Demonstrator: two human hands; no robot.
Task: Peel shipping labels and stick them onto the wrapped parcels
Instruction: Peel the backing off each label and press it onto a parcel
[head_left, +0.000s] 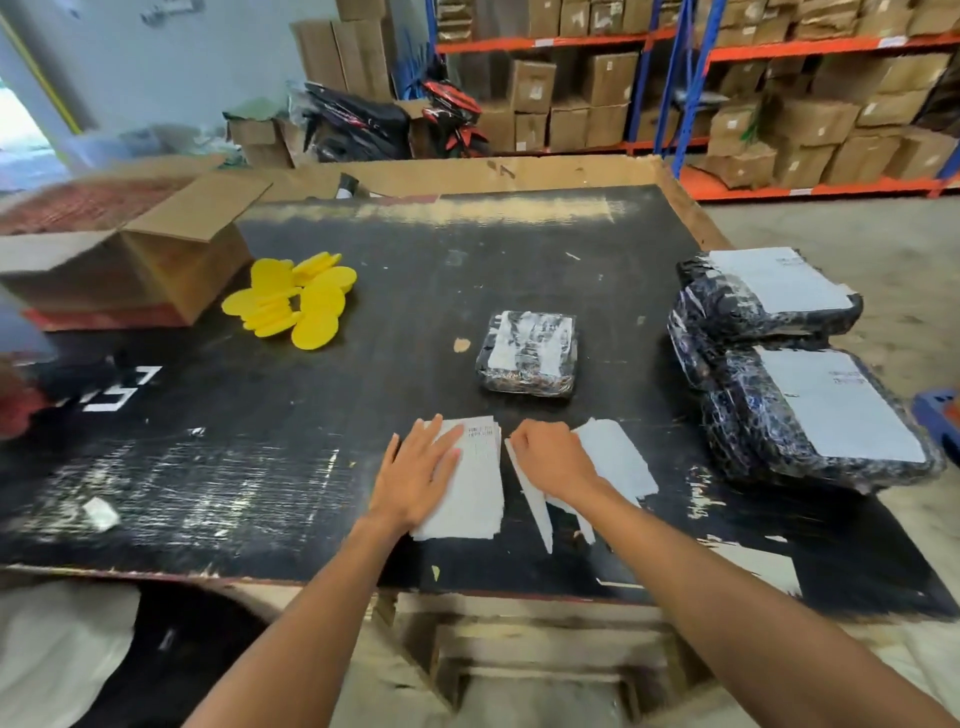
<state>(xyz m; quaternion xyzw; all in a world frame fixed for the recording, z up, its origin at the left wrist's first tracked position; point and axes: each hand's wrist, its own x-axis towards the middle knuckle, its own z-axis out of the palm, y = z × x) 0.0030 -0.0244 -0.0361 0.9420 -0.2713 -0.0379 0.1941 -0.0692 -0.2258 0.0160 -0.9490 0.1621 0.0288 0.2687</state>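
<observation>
The person's left hand (420, 475) lies flat, fingers spread and straight, on a stack of shipping labels (467, 480) near the front edge of the black, scuffed surface (260, 467). The right hand (553, 460) sits just beside that stack with its fingers curled; its grip seems to pinch the corner of a loose white label sheet (615, 460), though the fingertips are hidden under the knuckles. Narrow white backing strips (537, 506) lie below that hand, partly under the wrist.

Beyond the hands, near the middle of the surface, rests a small wrapped parcel (527, 353) in dark patterned plastic with a pale, wrinkled patch on top. Nothing lies between it and the hands. At the right edge of the surface two larger wrapped parcels are stacked, the upper parcel (769, 293) set further back and the lower parcel (821, 415) nearer, each with a white label on its top face.

To the left lies a heap of yellow round discs (296, 301), and beside it an open cardboard box (150, 270) with a raised flap. A small scrap of white paper (101, 513) lies far left near the front edge. Behind the surface stand orange and blue shelves (675, 78) filled with cartons, and a motorbike (395, 122) is parked by the wall.
</observation>
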